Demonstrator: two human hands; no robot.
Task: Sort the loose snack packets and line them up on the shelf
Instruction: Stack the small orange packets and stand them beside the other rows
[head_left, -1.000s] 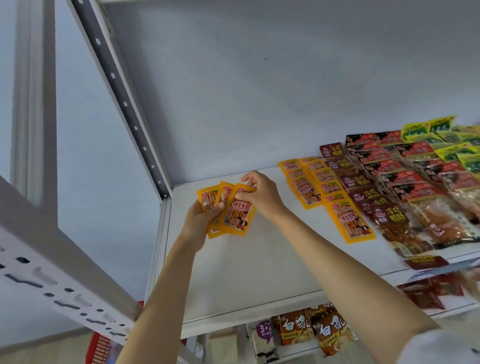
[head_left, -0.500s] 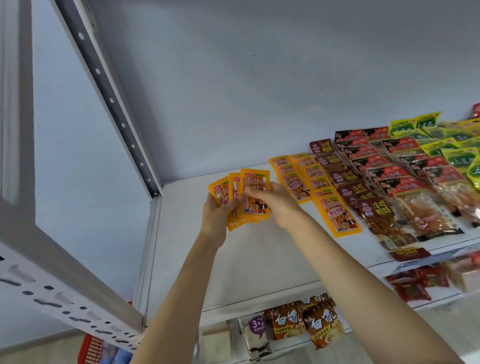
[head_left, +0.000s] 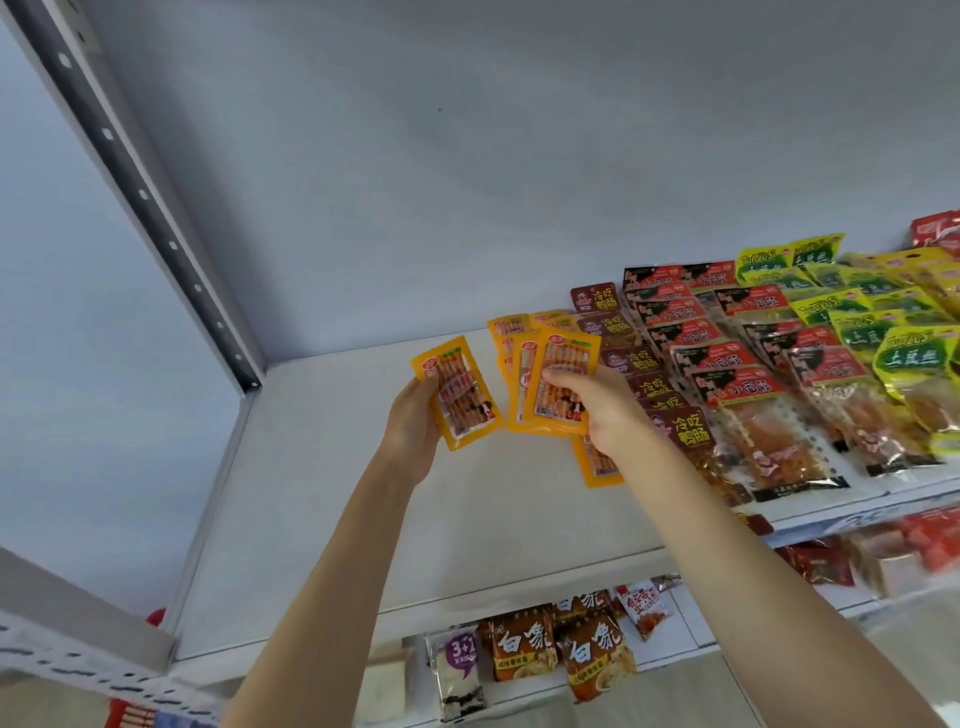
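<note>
Above the white shelf (head_left: 322, 519), the left hand (head_left: 413, 426) holds one orange snack packet (head_left: 460, 397) in its grip, while the right hand (head_left: 605, 410) pinches two more orange packets (head_left: 558, 387) beside the lined-up rows (head_left: 727, 364).

- You're standing in a small shop, at a white metal shelf (head_left: 322, 519) of the retail kind, with a perforated upright (head_left: 140, 192) at its back corner.
- On the shelf you can see many identical snack packets laid in overlapping rows by kind: orange packets (head_left: 511, 332), brown packets (head_left: 680, 426), red-and-black packets (head_left: 727, 358), green-and-yellow packets (head_left: 862, 332).
- On the shelf below (head_left: 691, 631) you see more packaged goods, among them instant noodle bags (head_left: 524, 649).
</note>
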